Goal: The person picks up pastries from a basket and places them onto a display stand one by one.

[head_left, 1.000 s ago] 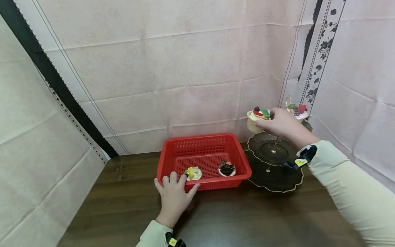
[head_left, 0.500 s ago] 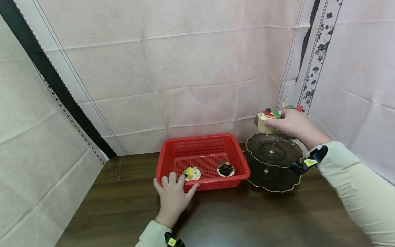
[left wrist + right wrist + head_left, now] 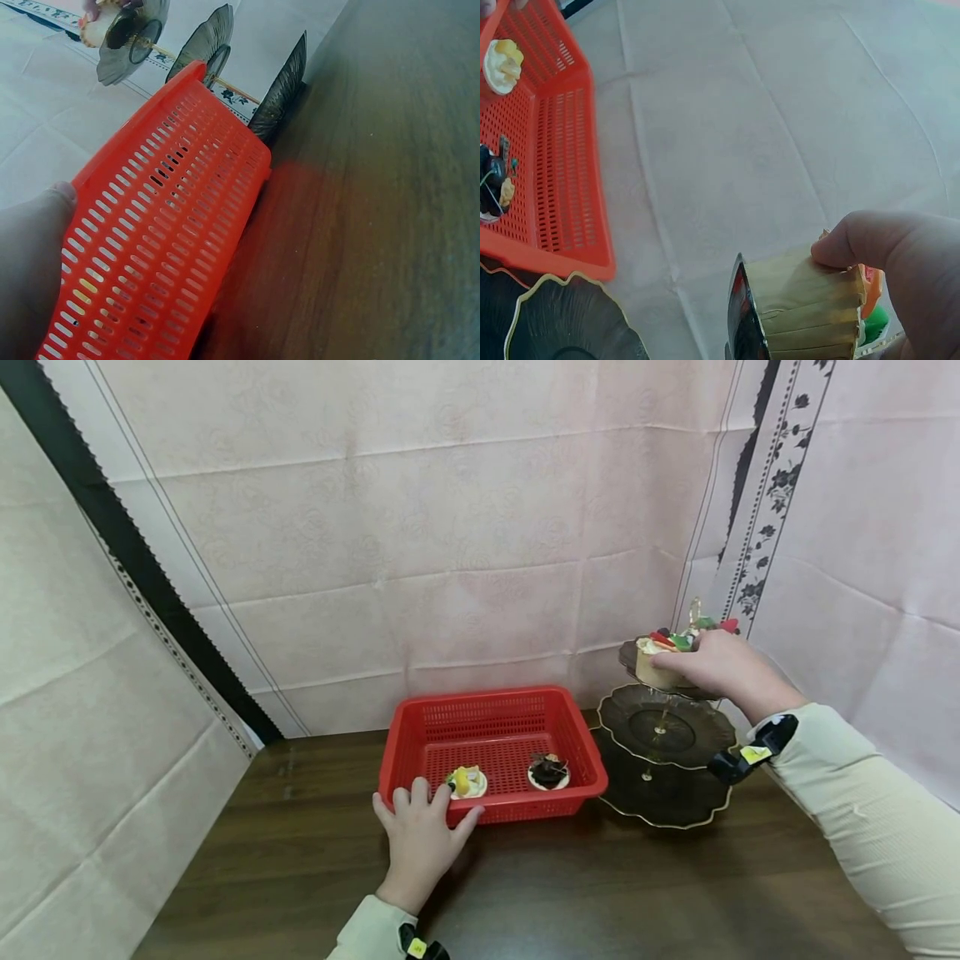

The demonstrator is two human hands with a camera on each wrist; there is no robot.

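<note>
My right hand (image 3: 731, 672) pinches a cupcake (image 3: 651, 672) with a pale pleated wrapper, cream, red fruit slices and a green leaf. Its base is right at the top plate of a dark three-tier stand (image 3: 678, 806) with gold scalloped rims. In the right wrist view, the thumb lies along the wrapper (image 3: 802, 300). Behind that hand, the pink topping of another cupcake (image 3: 728, 625) shows on the top tier; the rest is hidden. My left hand (image 3: 420, 843) grips the near left rim of a red plastic basket (image 3: 525, 810), fingers over the rim and thumb outside.
Inside the basket sit a yellow-topped cupcake (image 3: 468, 782) and a chocolate-topped cupcake (image 3: 549, 772). The stand is close to the basket's right side. A pale cloth (image 3: 465, 527) hangs behind the dark wooden table (image 3: 300, 860).
My right hand has carried the cupcake rightward over the top tier, then lowered it slightly onto the plate's front left part. The left hand has stayed at the basket rim.
</note>
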